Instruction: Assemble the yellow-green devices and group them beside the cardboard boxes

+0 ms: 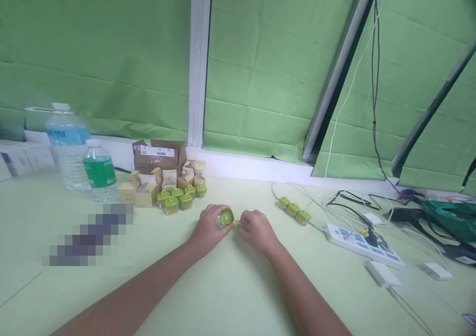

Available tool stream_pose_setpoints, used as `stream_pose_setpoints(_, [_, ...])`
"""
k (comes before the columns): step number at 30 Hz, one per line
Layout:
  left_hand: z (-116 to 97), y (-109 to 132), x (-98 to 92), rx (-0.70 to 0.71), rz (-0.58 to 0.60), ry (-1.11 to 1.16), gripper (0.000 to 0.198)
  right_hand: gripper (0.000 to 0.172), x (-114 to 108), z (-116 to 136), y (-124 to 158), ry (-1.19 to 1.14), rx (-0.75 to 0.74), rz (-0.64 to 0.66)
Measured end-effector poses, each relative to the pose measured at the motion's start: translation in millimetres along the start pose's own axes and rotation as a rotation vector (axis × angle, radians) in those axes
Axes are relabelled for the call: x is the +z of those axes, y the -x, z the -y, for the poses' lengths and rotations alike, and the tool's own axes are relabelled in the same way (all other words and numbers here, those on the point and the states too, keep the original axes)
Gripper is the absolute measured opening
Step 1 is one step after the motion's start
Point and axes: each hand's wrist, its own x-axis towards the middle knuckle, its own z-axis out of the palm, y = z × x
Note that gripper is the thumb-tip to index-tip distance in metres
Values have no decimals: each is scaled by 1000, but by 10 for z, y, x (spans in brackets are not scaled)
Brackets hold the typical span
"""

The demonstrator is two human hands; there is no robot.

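Observation:
My left hand (210,231) is closed around a small green rounded-square lid (226,218), its hollow side turned toward me. Close beside it, the fingers of my right hand (258,231) pinch a tiny yellow piece (237,222) near the lid's right edge; whether the two touch, I cannot tell. Left of my hands stands a group of small clear jars (171,205) with green lids and yellow loop handles. To the right, three more such jars (293,210) form a slanting row.
Opened small cardboard boxes (146,192) and a brown carton (159,156) stand behind the left jars. Farther left are a large water bottle (69,147) and a green-labelled bottle (99,172). On the right lie a white power strip (362,244), tangled cables and a white adapter (383,274).

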Motion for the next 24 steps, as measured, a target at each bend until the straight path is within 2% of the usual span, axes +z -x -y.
stream_pose_setpoints(5, [64, 17, 31, 38, 68, -65, 38, 11, 8, -5, 7, 139, -41, 88])
stream_pose_setpoints(13, [50, 41, -20, 158, 233, -214, 43, 20, -59, 21, 17, 258, -47, 103])
stream_pose_setpoints(17, [42, 62, -36, 213, 279, -262, 32, 13, -77, 43, 27, 242, -38, 201])
stream_pose_setpoints(19, [36, 81, -37, 227, 293, -273, 30, 9, -90, 61, 39, 242, -33, 240])
stream_pose_setpoints(21, [25, 96, -33, 230, 295, -263, 38, 6, -112, 76, 50, 230, -29, 250])
stream_pose_setpoints(24, [26, 74, -28, 208, 219, -197, 50, 6, -150, 63, 45, 156, -16, 203])
